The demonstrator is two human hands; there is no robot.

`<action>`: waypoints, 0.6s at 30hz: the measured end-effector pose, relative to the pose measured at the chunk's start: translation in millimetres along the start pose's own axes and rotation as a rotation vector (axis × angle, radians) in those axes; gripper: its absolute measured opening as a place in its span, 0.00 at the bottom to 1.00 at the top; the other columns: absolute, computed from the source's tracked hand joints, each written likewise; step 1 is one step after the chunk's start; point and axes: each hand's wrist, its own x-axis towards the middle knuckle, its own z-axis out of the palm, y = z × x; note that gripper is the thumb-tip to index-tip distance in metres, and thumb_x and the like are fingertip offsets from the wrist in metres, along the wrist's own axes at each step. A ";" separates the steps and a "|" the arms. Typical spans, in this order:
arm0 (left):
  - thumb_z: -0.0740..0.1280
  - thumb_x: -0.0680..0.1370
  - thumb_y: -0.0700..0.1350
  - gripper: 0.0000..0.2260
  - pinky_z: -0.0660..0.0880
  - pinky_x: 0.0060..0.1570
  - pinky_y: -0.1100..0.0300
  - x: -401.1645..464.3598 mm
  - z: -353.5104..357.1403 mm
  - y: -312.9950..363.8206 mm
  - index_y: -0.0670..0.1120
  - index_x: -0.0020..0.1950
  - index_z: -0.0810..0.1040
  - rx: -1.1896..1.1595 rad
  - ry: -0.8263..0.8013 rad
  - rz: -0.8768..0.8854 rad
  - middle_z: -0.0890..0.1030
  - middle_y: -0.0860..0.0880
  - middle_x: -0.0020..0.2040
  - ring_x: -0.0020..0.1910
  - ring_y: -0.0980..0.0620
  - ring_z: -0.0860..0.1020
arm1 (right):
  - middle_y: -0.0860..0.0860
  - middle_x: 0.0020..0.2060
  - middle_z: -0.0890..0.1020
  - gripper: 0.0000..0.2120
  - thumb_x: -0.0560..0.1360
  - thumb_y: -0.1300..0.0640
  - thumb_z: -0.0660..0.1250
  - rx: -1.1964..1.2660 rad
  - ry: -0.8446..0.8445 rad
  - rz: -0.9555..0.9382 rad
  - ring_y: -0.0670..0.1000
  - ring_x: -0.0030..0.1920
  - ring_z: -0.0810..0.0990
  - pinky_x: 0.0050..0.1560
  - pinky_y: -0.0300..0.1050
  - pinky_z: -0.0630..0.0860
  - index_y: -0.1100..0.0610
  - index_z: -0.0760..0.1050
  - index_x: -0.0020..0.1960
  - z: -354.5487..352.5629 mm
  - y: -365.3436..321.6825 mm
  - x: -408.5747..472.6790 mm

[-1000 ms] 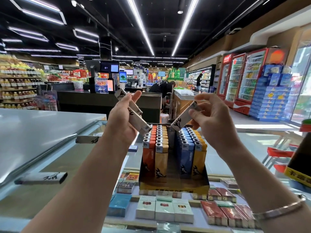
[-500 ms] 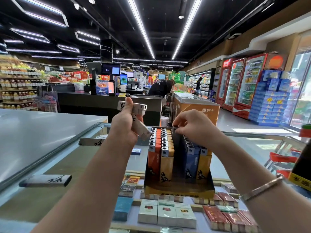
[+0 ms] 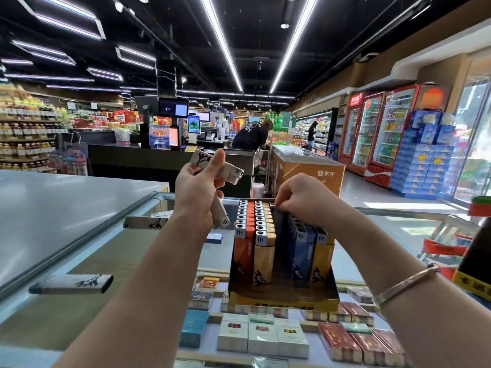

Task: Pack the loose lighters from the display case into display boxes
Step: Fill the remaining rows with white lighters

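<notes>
A yellow display box (image 3: 281,300) stands on the glass display case (image 3: 385,229), holding rows of orange, tan, blue and yellow lighters (image 3: 261,235). My left hand (image 3: 198,193) grips two white lighters: one (image 3: 220,170) under my thumb, another (image 3: 221,216) sticking out below my palm. My right hand (image 3: 300,199) is curled over the back of the box's dark middle gap, fingertips down at a lighter there that they mostly hide. Two more white lighters lie on the glass, one (image 3: 71,283) near the left edge, another (image 3: 146,222) farther back.
Cigarette packs (image 3: 263,335) fill the case under the glass. A grey counter (image 3: 66,203) lies left. A dark bottle with a yellow label (image 3: 475,266) stands at the right edge. Behind are a checkout desk, a freezer chest (image 3: 305,168) and a person in black.
My right hand came down from chest height with its white lighter into the box's middle row. My left hand turned its top lighter level. The camera tilted up slightly.
</notes>
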 end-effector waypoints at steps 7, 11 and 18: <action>0.70 0.64 0.53 0.15 0.69 0.34 0.60 -6.3 1.4 2.6 0.54 0.48 0.71 0.018 -0.081 0.098 0.83 0.53 0.41 0.33 0.58 0.82 | 0.44 0.39 0.76 0.11 0.77 0.63 0.61 0.139 0.017 -0.001 0.45 0.34 0.74 0.34 0.37 0.72 0.57 0.82 0.50 0.1 12.5 -18.1; 0.69 0.69 0.50 0.09 0.68 0.31 0.63 -8.9 2.2 4.1 0.50 0.45 0.73 0.011 -0.186 0.107 0.84 0.54 0.39 0.39 0.54 0.83 | 0.52 0.38 0.81 0.10 0.77 0.65 0.61 0.413 0.122 0.029 0.58 0.33 0.77 0.39 0.49 0.78 0.60 0.80 0.52 -0.1 16.9 -33.4; 0.69 0.67 0.49 0.08 0.68 0.24 0.68 -24.7 11.4 13.1 0.49 0.44 0.76 0.033 -0.404 0.242 0.84 0.50 0.40 0.40 0.51 0.83 | 0.53 0.43 0.83 0.09 0.71 0.58 0.69 0.795 0.297 -0.083 0.50 0.46 0.82 0.54 0.47 0.78 0.51 0.76 0.50 -14.6 9.6 -42.2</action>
